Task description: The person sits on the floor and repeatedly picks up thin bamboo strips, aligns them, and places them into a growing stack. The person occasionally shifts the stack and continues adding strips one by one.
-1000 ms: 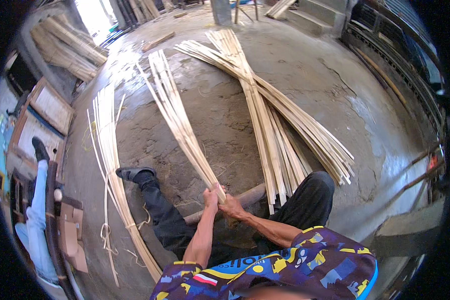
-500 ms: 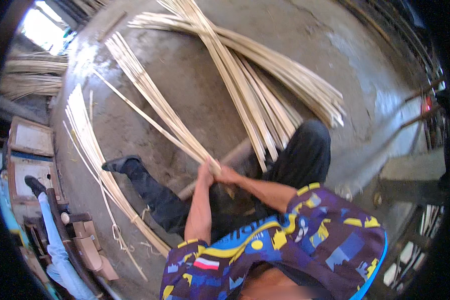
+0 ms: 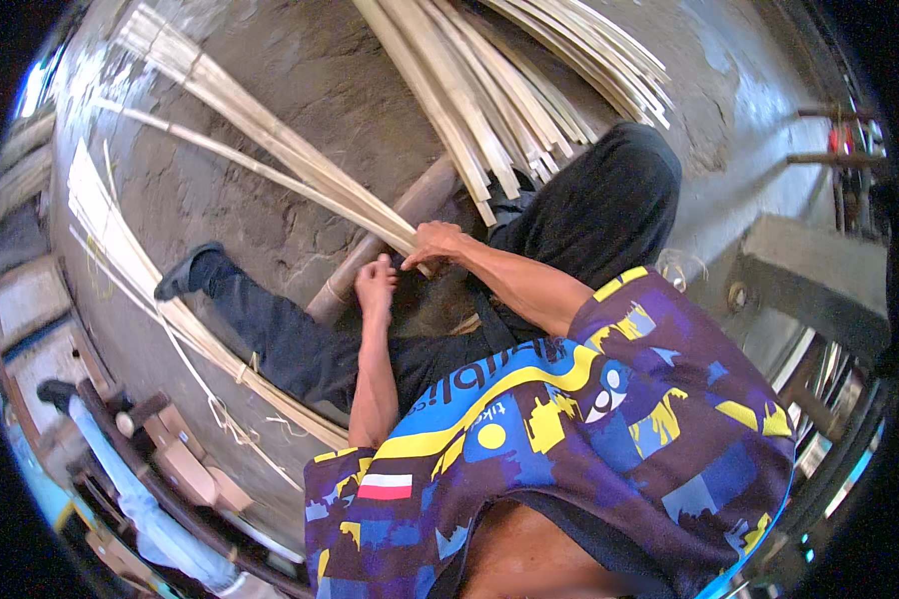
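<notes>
Held strips: a bundle of pale split bamboo strips, flat, thin and long, fanning from the hands up toward the upper left over the concrete floor; the near ends meet at the hands, in front of the seated person's lap.
Right hand: the right hand is closed over the near end of the bundle, fingers curled round the strips.
Left hand: the left hand sits just below and beside the strip ends, fingers bent; whether it pinches a strip I cannot tell.
Pole: one round brownish pole lies slanted under the hands, across the legs.
Other bundles: two more, a large heap of strips above the right knee, ends ragged, and a long bundle along the left, tied with thin cord.
Clothing: black trousers, one dark shoe, a purple shirt with yellow and blue patches.
Floor: grey, rough, stained.
Boxes: several brown cardboard boxes at the lower left rim, with no markings readable.
Right side: a grey concrete block.
</notes>
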`<state>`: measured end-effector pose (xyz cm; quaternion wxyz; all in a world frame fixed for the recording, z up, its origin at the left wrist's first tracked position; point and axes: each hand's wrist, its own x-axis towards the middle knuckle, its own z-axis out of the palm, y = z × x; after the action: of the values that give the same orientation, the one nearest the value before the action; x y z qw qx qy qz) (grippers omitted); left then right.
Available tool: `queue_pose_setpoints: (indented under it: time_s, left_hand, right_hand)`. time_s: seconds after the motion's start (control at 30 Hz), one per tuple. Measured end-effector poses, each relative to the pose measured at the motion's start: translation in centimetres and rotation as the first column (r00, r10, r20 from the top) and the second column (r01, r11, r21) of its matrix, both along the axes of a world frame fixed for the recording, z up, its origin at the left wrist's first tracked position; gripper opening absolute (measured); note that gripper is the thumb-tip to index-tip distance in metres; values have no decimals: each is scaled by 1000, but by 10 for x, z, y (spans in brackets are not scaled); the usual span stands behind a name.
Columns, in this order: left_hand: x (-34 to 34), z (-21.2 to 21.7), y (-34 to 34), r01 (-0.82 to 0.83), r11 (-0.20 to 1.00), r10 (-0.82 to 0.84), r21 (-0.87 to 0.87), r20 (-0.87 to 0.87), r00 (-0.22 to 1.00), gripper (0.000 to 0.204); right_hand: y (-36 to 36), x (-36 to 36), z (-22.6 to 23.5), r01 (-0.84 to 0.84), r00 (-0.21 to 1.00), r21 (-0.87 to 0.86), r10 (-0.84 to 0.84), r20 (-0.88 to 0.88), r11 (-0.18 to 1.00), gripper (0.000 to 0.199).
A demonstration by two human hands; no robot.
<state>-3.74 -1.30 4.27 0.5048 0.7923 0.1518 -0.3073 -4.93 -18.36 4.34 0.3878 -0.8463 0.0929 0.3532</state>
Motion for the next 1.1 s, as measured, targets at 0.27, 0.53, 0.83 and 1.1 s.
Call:
queue_pose_setpoints:
  time_s: [0.27,0.53,0.83,1.1]
  left_hand:
    - [-8,-15,-30,17,987,-23,-159,-38,999,38]
    - [-2,-31,-41,27,991,-57,127,234,971,37]
    - [4,-12,-8,-535,845,452,-3,541,710,22]
    - [6,15,0,-651,604,618,-460,-246,747,21]
  right_hand:
    - [-3,13,0,-30,976,-211,75,205,977,54]
    - [-19,20,-28,-23,974,-130,51,219,991,33]
    - [1,23,17,403,811,-182,-258,526,897,33]
    - [40,41,13,268,677,246,-364,640,932,22]
